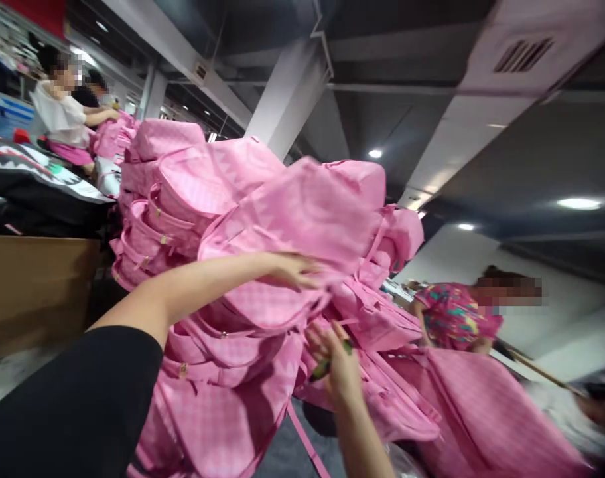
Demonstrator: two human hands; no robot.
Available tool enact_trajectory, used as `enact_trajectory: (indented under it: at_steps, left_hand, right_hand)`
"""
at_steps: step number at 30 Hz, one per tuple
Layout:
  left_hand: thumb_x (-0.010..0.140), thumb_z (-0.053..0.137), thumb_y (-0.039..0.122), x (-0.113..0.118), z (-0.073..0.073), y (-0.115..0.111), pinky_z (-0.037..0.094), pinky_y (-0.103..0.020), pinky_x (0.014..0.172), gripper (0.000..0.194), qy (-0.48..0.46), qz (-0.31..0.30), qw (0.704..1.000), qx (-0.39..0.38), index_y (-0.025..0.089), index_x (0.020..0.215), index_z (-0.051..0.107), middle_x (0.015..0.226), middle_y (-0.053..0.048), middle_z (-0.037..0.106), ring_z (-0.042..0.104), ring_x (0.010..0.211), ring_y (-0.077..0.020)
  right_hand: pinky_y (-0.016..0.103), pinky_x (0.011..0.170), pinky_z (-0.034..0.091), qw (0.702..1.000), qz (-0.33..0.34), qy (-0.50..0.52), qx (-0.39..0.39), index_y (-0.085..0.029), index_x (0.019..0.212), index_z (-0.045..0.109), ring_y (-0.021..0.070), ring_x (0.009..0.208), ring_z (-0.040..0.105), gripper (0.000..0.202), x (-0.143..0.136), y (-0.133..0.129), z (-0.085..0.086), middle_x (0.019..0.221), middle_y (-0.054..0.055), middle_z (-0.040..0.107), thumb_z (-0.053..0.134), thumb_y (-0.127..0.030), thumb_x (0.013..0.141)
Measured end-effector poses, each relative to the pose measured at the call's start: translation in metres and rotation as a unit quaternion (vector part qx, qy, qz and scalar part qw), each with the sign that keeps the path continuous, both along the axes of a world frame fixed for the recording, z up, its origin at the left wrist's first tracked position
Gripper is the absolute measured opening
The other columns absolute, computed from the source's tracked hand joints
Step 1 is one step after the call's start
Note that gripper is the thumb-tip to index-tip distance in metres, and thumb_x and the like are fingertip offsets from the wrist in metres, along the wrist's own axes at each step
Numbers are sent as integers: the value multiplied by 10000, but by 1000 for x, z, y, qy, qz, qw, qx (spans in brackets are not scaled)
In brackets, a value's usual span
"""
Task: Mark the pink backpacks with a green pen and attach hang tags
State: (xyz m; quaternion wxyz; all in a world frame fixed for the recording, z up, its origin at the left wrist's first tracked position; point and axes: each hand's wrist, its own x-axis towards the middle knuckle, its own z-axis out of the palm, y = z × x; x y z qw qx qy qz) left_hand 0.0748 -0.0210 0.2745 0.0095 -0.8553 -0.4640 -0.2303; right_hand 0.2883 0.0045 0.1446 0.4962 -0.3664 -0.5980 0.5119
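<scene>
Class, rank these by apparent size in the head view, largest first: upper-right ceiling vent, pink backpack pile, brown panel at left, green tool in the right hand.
1. Pink backpack pile
2. Brown panel
3. Ceiling vent
4. Green tool, partly hidden by the right hand

Stack of bags centre; upper bag tilted on top of it, left hand at its lower edge; right hand lower and further right, before the stack, small tool in it; more bags slope off right, large bag at lower right; co-worker behind that one; cardboard box left of stack, fabric pile above it; second co-worker beyond, upper left; column behind stack.
</scene>
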Motion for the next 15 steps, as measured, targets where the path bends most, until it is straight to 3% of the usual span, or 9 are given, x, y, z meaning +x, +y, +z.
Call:
enact_trajectory:
  at_steps: [2, 4, 5, 7, 9, 11, 13, 15]
  left_hand:
    - [919, 493, 481, -17, -36, 23, 185, -383, 1217, 689, 14, 44, 998, -43, 212, 1529, 319, 1596, -55, 307, 262, 1476, -254]
    - [897, 524, 500, -19, -53, 42, 232, -389, 1200, 722, 22, 53, 997, -60, 180, 1518, 343, 1582, -97, 327, 299, 1460, -275]
    - [889, 537, 502, -16, -53, 47, 274, -376, 1181, 716, 27, 47, 997, -62, 183, 1507, 367, 1564, -103, 361, 351, 1434, -272]
    - [870, 576, 490, -6, -39, 47, 370, -342, 1113, 686, 36, 47, 996, -62, 205, 1475, 424, 1501, -95, 464, 486, 1335, -255]
    - [863, 607, 444, 2, -20, 30, 440, -339, 1035, 636, 48, 52, 996, -48, 219, 1442, 471, 1419, -79, 559, 574, 1231, -251]
    - [887, 598, 401, 3, -9, -2, 457, -362, 1009, 569, 51, 77, 996, 5, 220, 1418, 500, 1363, -75, 605, 593, 1197, -260]
    - [945, 517, 401, -1, -15, -41, 430, -402, 1046, 498, 22, 160, 982, 95, 211, 1406, 509, 1365, -99, 597, 558, 1242, -272]
    - [967, 452, 484, -9, -36, -74, 355, -486, 1113, 549, -43, 308, 933, 181, 214, 1445, 452, 1450, -140, 507, 453, 1350, -310]
  right_hand:
    - [412, 794, 593, 999, 6, -33, 5, -221, 1471, 383, 287, 1064, 677, 822, -3, -6, -7, 1256, 146, 650, 711, -518, 778]
    - [406, 853, 573, 991, 9, -107, 78, -208, 1442, 462, 309, 1183, 618, 811, -7, -19, -12, 1343, 161, 606, 689, -569, 752]
    - [410, 892, 555, 981, 4, -147, 128, -197, 1420, 503, 308, 1207, 600, 779, -10, -26, -12, 1362, 161, 594, 654, -591, 765]
    - [414, 931, 526, 957, -16, -217, 195, -186, 1418, 520, 298, 1166, 619, 760, -13, -36, -9, 1327, 151, 624, 597, -607, 789]
    - [418, 922, 521, 945, -31, -260, 198, -186, 1454, 477, 293, 1097, 650, 790, -14, -39, -5, 1268, 137, 662, 568, -619, 799]
    - [425, 912, 524, 943, -38, -280, 177, -189, 1477, 440, 305, 1096, 651, 838, -11, -38, -4, 1270, 132, 663, 569, -642, 784]
    - [419, 921, 522, 943, -41, -282, 175, -194, 1479, 435, 317, 1150, 625, 868, -5, -35, -8, 1331, 126, 626, 578, -670, 767]
    - [403, 897, 535, 939, -48, -284, 186, -203, 1467, 457, 329, 1169, 614, 875, 4, -37, -16, 1324, 113, 632, 580, -701, 759]
